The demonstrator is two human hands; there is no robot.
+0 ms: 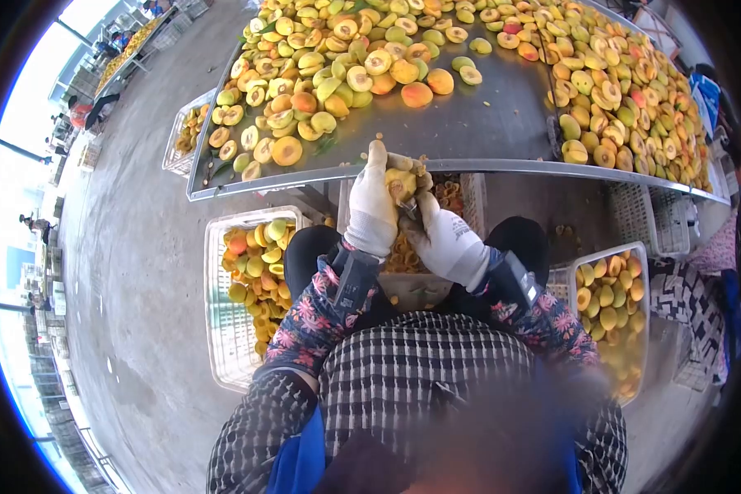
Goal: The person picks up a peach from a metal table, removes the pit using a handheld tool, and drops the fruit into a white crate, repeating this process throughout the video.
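My left hand (373,207), in a white glove, is closed around a yellow peach half (401,186) just in front of the table's near edge. My right hand (454,244), gloved too, has its stained fingers curled in against the lower right side of the same fruit. I cannot tell whether a small tool is inside that grip. Below both hands, between my knees, a crate (416,290) holds reddish-brown pits and scraps. Cut peaches (337,66) are heaped on the metal table (486,123) ahead.
A white crate of peach halves (214,321) stands by my left leg, another crate (644,305) by my right. A second heap of peaches (626,99) covers the table's right part. More crates (650,218) sit under the table. People work at far tables on the left.
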